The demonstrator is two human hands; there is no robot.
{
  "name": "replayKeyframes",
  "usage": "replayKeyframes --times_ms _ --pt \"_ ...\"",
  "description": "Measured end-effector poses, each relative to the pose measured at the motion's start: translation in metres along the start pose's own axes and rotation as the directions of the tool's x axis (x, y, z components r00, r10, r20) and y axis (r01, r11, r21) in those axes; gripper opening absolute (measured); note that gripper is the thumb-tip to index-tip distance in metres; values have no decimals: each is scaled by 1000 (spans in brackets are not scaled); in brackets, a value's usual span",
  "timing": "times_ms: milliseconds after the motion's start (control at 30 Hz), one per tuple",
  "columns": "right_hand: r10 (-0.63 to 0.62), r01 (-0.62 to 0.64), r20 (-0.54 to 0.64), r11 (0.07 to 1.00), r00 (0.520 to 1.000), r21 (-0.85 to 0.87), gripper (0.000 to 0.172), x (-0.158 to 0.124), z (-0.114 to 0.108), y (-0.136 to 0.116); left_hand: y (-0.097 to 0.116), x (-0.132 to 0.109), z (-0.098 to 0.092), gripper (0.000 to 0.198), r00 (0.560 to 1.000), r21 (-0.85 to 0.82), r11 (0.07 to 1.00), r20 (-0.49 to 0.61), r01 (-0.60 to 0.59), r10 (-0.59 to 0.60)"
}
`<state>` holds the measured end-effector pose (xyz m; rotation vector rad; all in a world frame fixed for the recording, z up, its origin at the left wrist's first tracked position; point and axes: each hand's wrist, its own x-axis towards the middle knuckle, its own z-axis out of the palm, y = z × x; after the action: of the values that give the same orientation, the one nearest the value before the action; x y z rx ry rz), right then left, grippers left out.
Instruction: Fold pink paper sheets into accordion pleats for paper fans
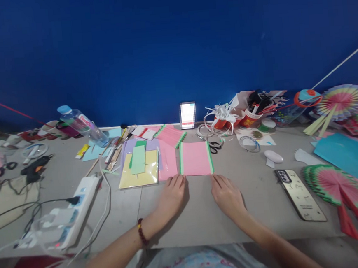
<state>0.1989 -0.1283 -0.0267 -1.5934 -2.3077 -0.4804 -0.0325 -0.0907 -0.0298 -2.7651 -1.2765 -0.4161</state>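
A pink sheet of paper point(195, 158) with green and pale strips along its left and right sides lies flat on the table in front of me. My left hand point(172, 191) is at its near left corner, fingers closed together on the edge. At the near right corner my right hand point(227, 194) holds the paper in the same way, thumb and fingertips partly hidden. Just left of it are pink sheets and a clear packet of yellow paper point(151, 169), with green paper strips point(138, 162) on top. Beyond lies a pleated pink piece with green edges point(174, 135).
Black-handled scissors point(215, 147) lie right of the sheet. A phone point(301, 194) and a pink-green paper fan point(334, 183) are at right. Leftward are a power strip point(81, 212) with cables, a glue gun point(36, 168) and a leaning water bottle point(83, 125). Cups point(250, 118) of tools stand behind.
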Motion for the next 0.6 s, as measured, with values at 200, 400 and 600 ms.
replayKeyframes --times_ms 200,400,600 --pt "21 -21 -8 1000 1000 24 31 -1 0 0 -30 24 -10 28 998 -176 984 53 -10 19" --pt "20 -19 -7 998 1000 64 32 0 1 1 -37 43 -18 15 997 -281 960 70 0 20" --pt "43 -41 -31 996 999 76 29 0 0 1 -36 47 -17 11 995 -198 978 56 -64 77"
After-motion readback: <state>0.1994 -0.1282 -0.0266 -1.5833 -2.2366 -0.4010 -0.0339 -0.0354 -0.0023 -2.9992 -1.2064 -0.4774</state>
